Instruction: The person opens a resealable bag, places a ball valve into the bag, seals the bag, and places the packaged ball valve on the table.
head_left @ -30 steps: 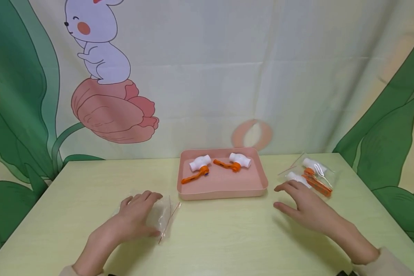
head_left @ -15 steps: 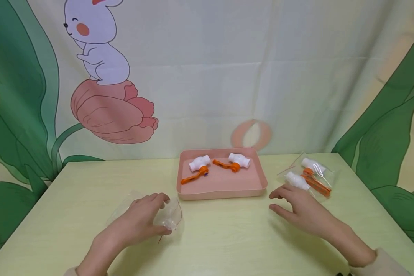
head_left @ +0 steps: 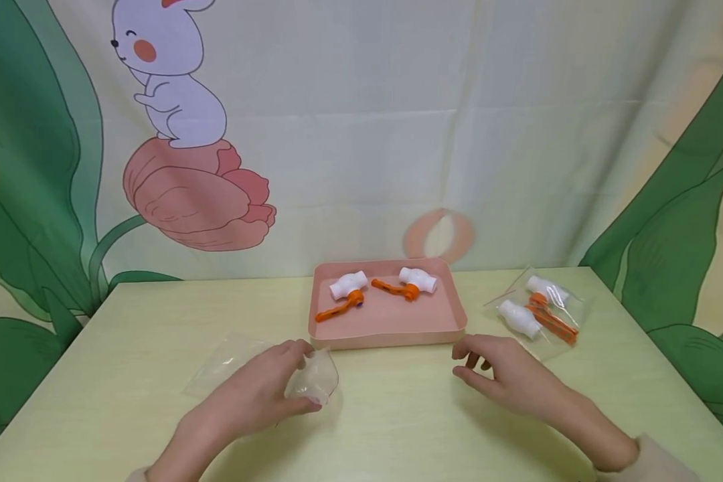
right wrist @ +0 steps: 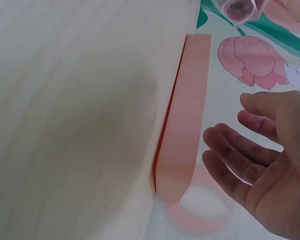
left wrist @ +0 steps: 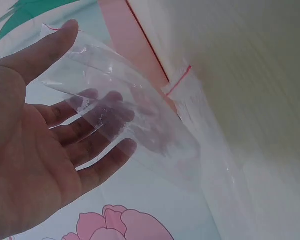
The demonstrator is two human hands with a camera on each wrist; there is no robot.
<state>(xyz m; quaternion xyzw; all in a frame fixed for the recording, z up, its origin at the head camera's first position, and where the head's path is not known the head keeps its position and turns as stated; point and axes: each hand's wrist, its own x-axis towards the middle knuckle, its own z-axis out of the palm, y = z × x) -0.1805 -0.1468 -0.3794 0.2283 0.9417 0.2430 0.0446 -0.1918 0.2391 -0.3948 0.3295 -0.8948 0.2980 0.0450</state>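
Note:
My left hand [head_left: 259,391] holds a clear zip bag [head_left: 316,378] by its mouth, which gapes between thumb and fingers. In the left wrist view, this zip bag [left wrist: 145,112] hangs off the table and looks empty, its far side over my fingertips. Another clear zip bag [head_left: 219,365] lies flat on the table, partly behind that hand. My right hand [head_left: 512,375] hovers with loosely bent fingers and holds nothing, right of the pink tray [head_left: 397,325]. Two white ball valves with orange handles lie in the tray, the left valve [head_left: 348,286] and the right valve [head_left: 418,280].
Beyond my right hand, a clear bag [head_left: 569,301] with white ball valves [head_left: 519,318] and orange handles lies on the table [head_left: 397,415]. A printed curtain [head_left: 349,134] hangs along the table's back edge, directly behind the tray.
My left hand has moved right and lifted one zip bag off the table, and its mouth now bulges open. The right hand has drifted left and nearer.

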